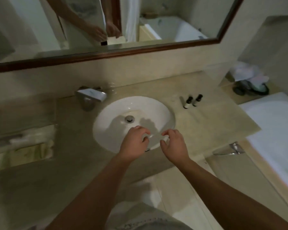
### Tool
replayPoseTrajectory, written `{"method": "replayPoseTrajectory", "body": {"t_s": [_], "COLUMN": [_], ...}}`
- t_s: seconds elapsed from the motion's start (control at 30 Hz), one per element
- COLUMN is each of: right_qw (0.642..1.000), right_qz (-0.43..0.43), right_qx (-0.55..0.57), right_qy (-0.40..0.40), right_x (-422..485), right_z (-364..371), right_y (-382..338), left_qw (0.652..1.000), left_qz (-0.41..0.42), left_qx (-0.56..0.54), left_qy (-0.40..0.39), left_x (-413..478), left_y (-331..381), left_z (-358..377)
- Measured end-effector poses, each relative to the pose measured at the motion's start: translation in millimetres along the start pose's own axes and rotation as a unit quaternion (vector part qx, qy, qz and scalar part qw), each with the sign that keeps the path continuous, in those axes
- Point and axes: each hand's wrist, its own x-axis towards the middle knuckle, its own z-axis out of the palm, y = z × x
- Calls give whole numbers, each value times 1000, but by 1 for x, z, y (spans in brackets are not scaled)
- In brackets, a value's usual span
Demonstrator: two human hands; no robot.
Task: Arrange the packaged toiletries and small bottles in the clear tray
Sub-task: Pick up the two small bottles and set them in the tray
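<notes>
Beige counter (211, 120) around sink (163, 113) — our left hand (134, 145) and right hand (174, 145) pinch a clear flimsy packet (154, 136) over it. Small bottles (191, 101) right of sink: light, rigid — grab mid-body.

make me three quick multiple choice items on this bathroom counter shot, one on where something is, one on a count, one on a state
1. Where do the small bottles stand?
A. on the counter right of the sink
B. inside the sink
C. on the bathtub rim

2. How many dark-capped bottles stand there?
A. two
B. five
C. none

3. What are the hands doing?
A. resting flat on the counter
B. holding a small pale item over the sink
C. turning the tap

Answers: 1 A, they stand on the counter beside the sink. 2 A, two caps show. 3 B, left hand and right hand pinch its ends.
</notes>
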Motion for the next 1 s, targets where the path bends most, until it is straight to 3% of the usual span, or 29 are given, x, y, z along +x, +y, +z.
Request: {"method": "replayPoseTrajectory", "body": {"t_s": [0.33,0.57,0.7,1.0], "right_qw": [999,996,993,979], "right_qz": [38,87,114,174], "right_qx": [5,8,18,91], "right_qy": [36,26,31,-51], "right_x": [56,134,177,243], "right_z": [-70,-92,-103,-91], "right_y": [94,139,165,211], "left_qw": [999,991,985,983], "left_qz": [-17,-94,-137,-172], "left_qx": [-31,-68,-31,9], "left_qy": [-40,-73,-100,-71], "left_x": [88,186,235,274], "left_y": [74,87,89,101], "left_z": [77,121,140,182]}}
